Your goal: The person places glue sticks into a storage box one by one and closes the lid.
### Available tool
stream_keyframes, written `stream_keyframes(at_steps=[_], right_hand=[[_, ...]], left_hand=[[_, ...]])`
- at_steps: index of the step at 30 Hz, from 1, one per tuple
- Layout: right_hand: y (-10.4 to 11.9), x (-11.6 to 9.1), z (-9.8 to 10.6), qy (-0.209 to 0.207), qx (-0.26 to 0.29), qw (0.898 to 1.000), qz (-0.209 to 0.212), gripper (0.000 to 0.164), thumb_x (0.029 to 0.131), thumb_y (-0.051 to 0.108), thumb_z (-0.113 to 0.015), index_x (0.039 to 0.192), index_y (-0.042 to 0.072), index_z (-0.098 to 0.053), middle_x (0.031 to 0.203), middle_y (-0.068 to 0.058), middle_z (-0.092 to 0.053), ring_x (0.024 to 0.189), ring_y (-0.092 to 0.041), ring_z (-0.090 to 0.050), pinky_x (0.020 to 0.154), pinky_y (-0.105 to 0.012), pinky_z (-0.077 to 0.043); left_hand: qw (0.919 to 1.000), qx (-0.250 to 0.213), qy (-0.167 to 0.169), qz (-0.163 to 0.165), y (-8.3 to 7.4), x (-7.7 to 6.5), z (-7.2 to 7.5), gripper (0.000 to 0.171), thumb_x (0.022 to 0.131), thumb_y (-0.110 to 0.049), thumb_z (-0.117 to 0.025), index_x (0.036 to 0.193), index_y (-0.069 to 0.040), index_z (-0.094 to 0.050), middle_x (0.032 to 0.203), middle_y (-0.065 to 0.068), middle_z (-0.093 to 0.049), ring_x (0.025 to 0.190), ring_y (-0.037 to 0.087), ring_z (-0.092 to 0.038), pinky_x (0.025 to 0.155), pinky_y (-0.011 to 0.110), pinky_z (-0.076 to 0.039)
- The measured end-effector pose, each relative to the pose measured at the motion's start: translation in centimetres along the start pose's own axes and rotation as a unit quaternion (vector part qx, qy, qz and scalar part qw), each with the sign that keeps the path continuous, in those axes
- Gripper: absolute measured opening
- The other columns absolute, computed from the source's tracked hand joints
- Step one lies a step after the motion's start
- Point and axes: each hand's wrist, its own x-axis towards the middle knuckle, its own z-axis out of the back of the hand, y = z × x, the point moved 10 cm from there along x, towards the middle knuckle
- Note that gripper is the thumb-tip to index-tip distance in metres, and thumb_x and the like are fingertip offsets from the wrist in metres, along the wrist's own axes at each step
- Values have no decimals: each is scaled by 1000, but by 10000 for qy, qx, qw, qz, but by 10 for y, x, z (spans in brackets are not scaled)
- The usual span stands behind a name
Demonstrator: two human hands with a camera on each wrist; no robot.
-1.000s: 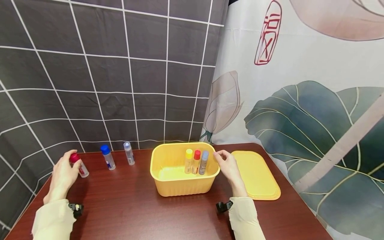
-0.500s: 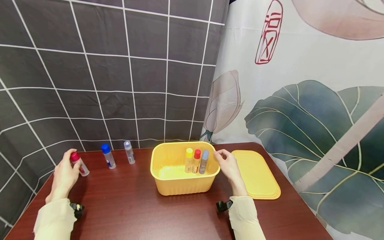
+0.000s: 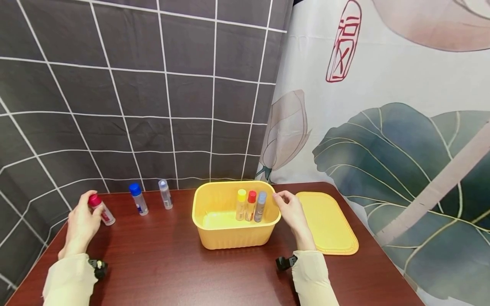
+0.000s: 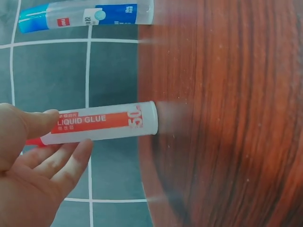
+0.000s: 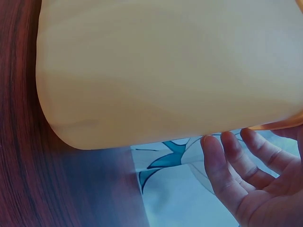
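My left hand (image 3: 82,223) holds a red-capped liquid glue bottle (image 4: 102,122) near its cap, thumb on one side and fingers on the other. The bottle stands on the table, slightly tilted in the head view. My right hand (image 3: 292,214) grips the right rim of a yellow plastic bin (image 3: 237,238). In the right wrist view its fingertips (image 5: 213,144) touch the bin's outer wall; the thumb is mostly out of sight. Inside the bin, toward the right, stand three glue bottles: yellow-capped (image 3: 240,206), red-capped (image 3: 250,207) and grey-blue-capped (image 3: 260,207).
A blue-capped glue bottle (image 3: 138,199) and a clear-capped one (image 3: 165,194) stand between my left hand and the bin. The yellow lid (image 3: 329,223) lies flat to the right on the dark red wooden table (image 3: 180,272). A grey grid cloth (image 3: 134,97) hangs behind.
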Motion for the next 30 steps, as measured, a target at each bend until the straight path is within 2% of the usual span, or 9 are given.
stream_keyframes(at_steps=[5,11,14,16,18,23,27,30], right_hand=[[0,0,0,-28,6,10000,42,25,96,30,-62,97,6,-69,89,-9,-61,84,-25,-53,70,-33,-45],[-1,-1,0,-41,-4,10000,-4,25,97,30,-61,97,6,-69,90,-9,-61,85,-25,-53,71,-32,-45],[-2,-1,-1,-43,-39,10000,-31,25,97,30,-61,97,6,-69,90,-9,-61,85,-25,-53,71,-33,-44],[-2,-1,-1,-44,-47,10000,-39,25,97,30,-61,97,6,-69,90,-9,-61,85,-25,-53,71,-33,-44],[-3,-1,-1,-32,-50,10000,-43,25,97,30,-61,97,6,-69,90,-9,-61,86,-25,-53,71,-32,-44],[-4,0,-1,-13,-45,10000,-54,26,97,31,-61,98,6,-68,92,-9,-61,86,-25,-53,72,-32,-44],[-1,1,1,-29,-20,10000,16,26,97,31,-61,97,5,-69,90,-9,-61,86,-25,-53,72,-33,-44],[0,1,1,-44,-30,10000,52,26,97,30,-62,96,5,-69,89,-9,-61,85,-25,-53,71,-32,-44]], left_hand=[[9999,-28,-106,-22,-9,3,6,48,93,1,-59,137,3,-41,101,38,-58,87,48,-57,68,49,-37],[9993,-202,-281,-111,-30,7,19,51,93,0,-60,140,1,-42,107,38,-60,96,49,-59,79,57,-38],[9991,-206,-307,-208,-44,10,25,52,93,-3,-61,141,-1,-42,109,36,-60,98,47,-59,81,55,-38],[9989,-162,-332,-303,-54,11,29,52,93,-5,-63,140,-1,-43,109,34,-61,97,45,-60,80,51,-40],[9986,-126,-326,-386,-64,12,32,53,93,-8,-64,141,-2,-44,110,33,-62,96,44,-61,77,38,-42],[9976,-224,-352,-561,-93,14,38,54,92,-11,-68,141,-5,-46,110,32,-62,91,44,-63,66,13,-35],[9940,-441,-437,-898,-125,15,41,53,89,-9,-70,138,-5,-50,107,29,-64,88,40,-63,68,8,-34],[9899,-606,-367,-1227,-150,16,38,53,88,-8,-72,136,-5,-51,106,28,-65,87,40,-65,69,3,-34]])
